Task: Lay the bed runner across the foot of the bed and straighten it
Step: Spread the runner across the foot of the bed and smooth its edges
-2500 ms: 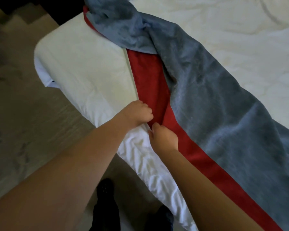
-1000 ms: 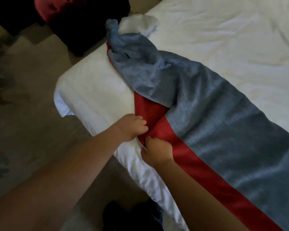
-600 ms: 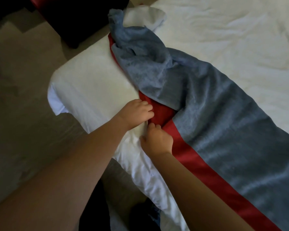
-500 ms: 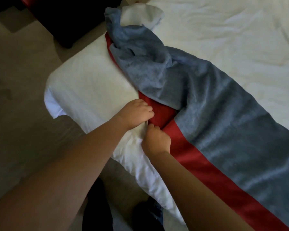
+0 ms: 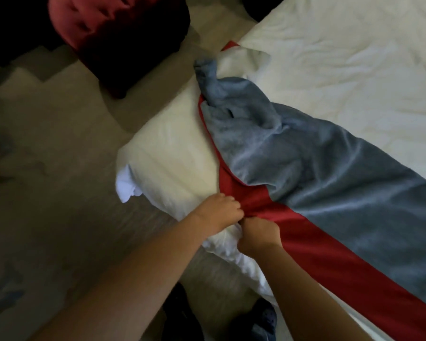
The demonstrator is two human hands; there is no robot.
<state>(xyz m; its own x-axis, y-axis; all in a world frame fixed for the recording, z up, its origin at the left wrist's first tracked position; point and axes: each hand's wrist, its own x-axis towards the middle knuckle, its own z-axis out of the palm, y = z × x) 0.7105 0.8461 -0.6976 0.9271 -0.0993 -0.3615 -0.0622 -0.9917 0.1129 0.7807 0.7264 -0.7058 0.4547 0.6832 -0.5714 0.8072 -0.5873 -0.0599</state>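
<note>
The bed runner (image 5: 330, 193) is grey with a red border and lies diagonally over the white bed (image 5: 342, 70). Its far end is bunched and twisted near the bed's corner, and its right part lies flatter. My left hand (image 5: 219, 211) grips the red edge of the runner at the near side of the bed. Right beside it, touching, my right hand (image 5: 258, 232) pinches the same red edge. Both sets of fingers are curled into the fabric, and the fingertips are hidden in the folds.
A red tufted stool (image 5: 118, 33) stands on the carpeted floor (image 5: 47, 168) beyond the bed's corner. The white bedding bulges at the corner (image 5: 158, 173), with a bit of sheet sticking out. Dark shoes (image 5: 261, 321) show below, next to the bed.
Both hands kept hold of the red edge and pulled it towards the near side of the bed. The runner's bunched end shifted with it. My view swung, bringing the red stool in.
</note>
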